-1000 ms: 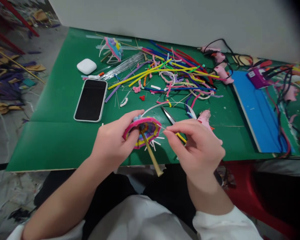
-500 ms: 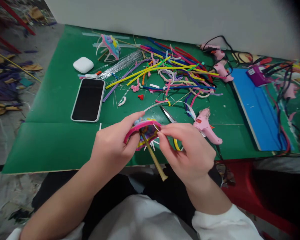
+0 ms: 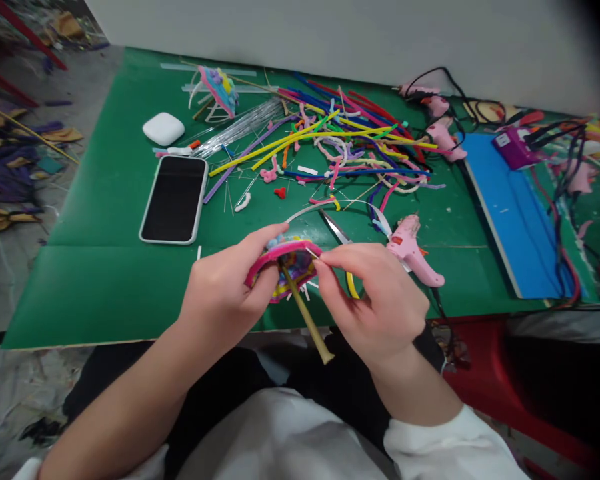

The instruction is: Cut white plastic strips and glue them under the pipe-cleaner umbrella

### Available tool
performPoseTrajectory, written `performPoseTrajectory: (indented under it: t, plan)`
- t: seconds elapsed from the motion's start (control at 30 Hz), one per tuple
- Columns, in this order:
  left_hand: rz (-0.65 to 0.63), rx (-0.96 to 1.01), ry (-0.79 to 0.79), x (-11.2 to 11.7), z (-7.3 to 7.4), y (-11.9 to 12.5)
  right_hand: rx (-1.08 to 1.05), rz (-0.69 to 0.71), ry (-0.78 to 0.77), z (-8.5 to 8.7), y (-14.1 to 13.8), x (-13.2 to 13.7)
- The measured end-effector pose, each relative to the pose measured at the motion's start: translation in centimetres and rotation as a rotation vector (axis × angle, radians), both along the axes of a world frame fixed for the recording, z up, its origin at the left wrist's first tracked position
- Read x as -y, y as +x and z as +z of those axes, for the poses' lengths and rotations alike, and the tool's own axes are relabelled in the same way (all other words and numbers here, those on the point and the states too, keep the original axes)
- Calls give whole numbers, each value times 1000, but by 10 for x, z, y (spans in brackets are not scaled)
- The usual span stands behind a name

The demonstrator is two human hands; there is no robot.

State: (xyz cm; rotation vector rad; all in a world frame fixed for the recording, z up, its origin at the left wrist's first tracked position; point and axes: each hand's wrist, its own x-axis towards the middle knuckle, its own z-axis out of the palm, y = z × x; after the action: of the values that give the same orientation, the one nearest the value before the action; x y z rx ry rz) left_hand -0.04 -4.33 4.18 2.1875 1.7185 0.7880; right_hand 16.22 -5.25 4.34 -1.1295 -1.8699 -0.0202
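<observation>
My left hand (image 3: 230, 287) is closed on the rim of a small umbrella-shaped craft piece (image 3: 293, 250) with a pink fuzzy edge, tilted so its inside faces me. A gold-brown stick handle (image 3: 310, 320) slants from its middle down toward my lap. Thumb and forefinger of my right hand (image 3: 375, 293) pinch a thin white strip (image 3: 312, 253) against the pink rim. A white band (image 3: 350, 201) arcs behind both hands. Scissors (image 3: 334, 227) with yellow handles lie partly hidden behind my right hand, and a pink glue gun (image 3: 411, 250) rests just right of it.
A phone (image 3: 174, 200) and a white case (image 3: 163, 129) lie at the left. Pipe cleaners (image 3: 300, 140) are heaped mid-table. A similar craft piece (image 3: 219, 90) stands behind. Farther right are more glue guns (image 3: 447, 139), cords, a blue board (image 3: 505, 220) and a purple box (image 3: 516, 148).
Both hands keep their grips and have barely moved. The white strip's end in my right fingers looks straighter against the pink rim. The whole view has shifted slightly.
</observation>
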Motion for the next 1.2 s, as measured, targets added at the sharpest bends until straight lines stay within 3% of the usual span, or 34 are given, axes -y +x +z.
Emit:
performPoseTrajectory:
  t: [0.67, 1.2]
  plan:
    - [-16, 9, -71, -1, 1, 0, -42, -16, 32, 0, 5, -4]
    - [-26, -10, -16, 1, -2, 2, 39, -17, 27, -2, 2, -1]
